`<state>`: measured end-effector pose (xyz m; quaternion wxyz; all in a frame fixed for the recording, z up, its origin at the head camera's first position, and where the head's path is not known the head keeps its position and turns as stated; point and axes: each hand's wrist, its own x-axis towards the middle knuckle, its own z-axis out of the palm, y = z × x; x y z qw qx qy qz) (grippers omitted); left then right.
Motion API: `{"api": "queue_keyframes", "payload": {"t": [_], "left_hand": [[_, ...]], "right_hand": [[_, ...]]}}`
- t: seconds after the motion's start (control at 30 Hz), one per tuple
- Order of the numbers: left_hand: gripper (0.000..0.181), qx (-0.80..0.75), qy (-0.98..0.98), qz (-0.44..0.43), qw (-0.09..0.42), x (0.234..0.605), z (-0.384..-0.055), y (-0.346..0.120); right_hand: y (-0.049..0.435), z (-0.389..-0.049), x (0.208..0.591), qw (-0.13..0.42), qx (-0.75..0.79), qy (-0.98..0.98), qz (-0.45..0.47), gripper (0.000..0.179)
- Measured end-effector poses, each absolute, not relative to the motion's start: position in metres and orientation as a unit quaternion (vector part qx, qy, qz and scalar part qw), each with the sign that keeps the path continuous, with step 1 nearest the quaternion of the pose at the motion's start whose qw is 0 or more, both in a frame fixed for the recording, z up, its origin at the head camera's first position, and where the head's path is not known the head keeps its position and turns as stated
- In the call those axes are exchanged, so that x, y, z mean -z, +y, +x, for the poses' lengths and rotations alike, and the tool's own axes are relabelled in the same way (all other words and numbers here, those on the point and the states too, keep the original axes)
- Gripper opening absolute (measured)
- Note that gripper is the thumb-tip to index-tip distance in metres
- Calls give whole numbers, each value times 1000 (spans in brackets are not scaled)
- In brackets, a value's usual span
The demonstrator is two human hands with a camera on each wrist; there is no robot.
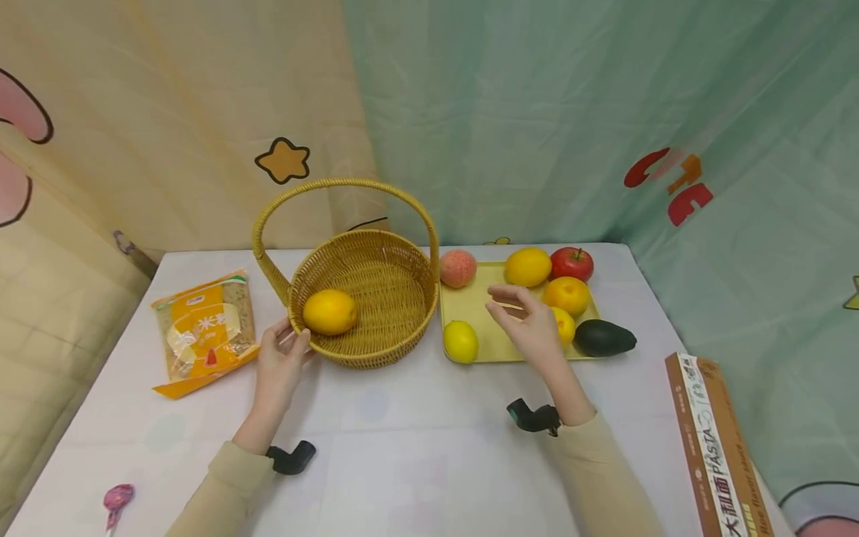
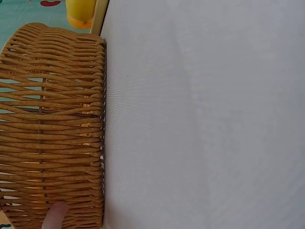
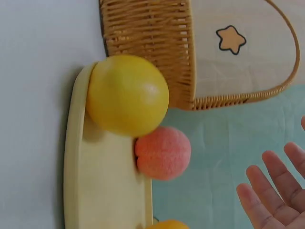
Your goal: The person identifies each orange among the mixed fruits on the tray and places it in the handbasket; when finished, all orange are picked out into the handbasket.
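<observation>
My left hand (image 1: 278,369) touches the outer left side of a woven basket (image 1: 396,344) with a tall handle. In the left wrist view a fingertip (image 2: 56,214) lies against the weave. Inside the basket, by its left wall, is a yellow oval fruit (image 1: 330,312). Holding nothing, my right hand (image 1: 537,332) hovers with loosely bent fingers over a pale yellow tray (image 1: 493,335). A lemon (image 1: 461,341) sits at the tray's front left corner and a pink peach (image 1: 458,268) at its back left. Two orange fruits (image 1: 567,296) are beside my right hand, one partly hidden by it.
At the tray's back are another yellow oval fruit (image 1: 528,266) and a red apple (image 1: 572,264); a dark green avocado (image 1: 605,338) lies at its right edge. An orange food packet (image 1: 204,324) and a lollipop (image 1: 118,497) lie left, a pasta box (image 1: 718,447) right.
</observation>
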<state>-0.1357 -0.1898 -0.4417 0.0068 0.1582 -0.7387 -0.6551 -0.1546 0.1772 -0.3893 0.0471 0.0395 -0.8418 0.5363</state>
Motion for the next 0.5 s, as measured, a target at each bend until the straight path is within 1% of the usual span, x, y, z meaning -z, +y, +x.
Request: {"api": "queue_keyframes", "payload": {"t": [0.33, 0.4, 0.5], "left_hand": [[60, 652, -741, 163, 3, 441, -136, -191], [60, 653, -739, 163, 2, 441, -136, -191], [59, 653, -739, 164, 1, 442, -137, -190]], "right_hand": [[239, -130, 399, 122, -486, -865, -31, 37], [246, -127, 399, 127, -481, -866, -43, 38], [254, -124, 399, 120, -462, -876, -64, 42]]}}
